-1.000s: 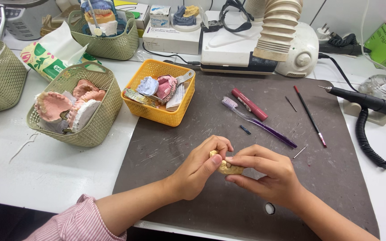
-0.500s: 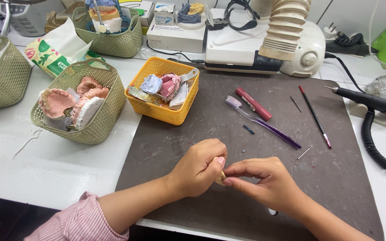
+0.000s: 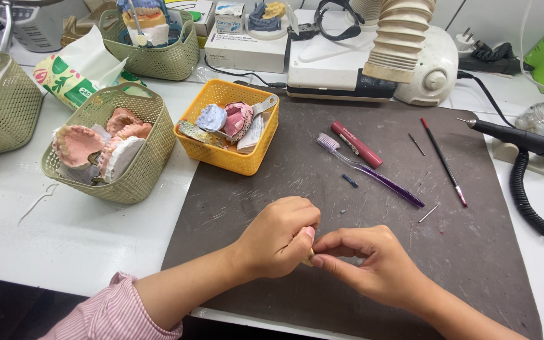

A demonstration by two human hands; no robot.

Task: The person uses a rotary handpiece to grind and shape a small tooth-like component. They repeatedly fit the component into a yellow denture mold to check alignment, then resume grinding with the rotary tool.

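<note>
At a dental workbench, seen from the left: a green mesh basket [image 3: 4,107] sits at the far-left edge of the white table [image 3: 64,233], and just right of it a second green basket [image 3: 111,148] holds pink-and-white tooth casts [image 3: 80,143]. A yellow basket [image 3: 229,126] of more casts rests on the far-left corner of the dark work mat [image 3: 347,208].

Near the front edge of the mat, the person's left hand [image 3: 278,238] is curled shut around a small pale piece [image 3: 310,255], of which only a sliver shows between the two hands. The right hand [image 3: 369,264] meets it from the right, thumb and fingertips pinched onto the same piece, so both hands touch it at once. The piece lies between them, closer in the left palm. Its long axis cannot be told, since the fingers hide nearly all of it.

Farther right and farther back, well apart from the hands, a purple toothbrush [image 3: 373,171] lies slanted, bristles far-left. Beside it are a red pen [image 3: 356,144] and a thin brush [image 3: 443,162]. A black handpiece [image 3: 524,141] rests on the table at the right edge, its coiled cord trailing near. A ribbed suction hose [image 3: 398,38] hangs over the far side of the mat.
</note>
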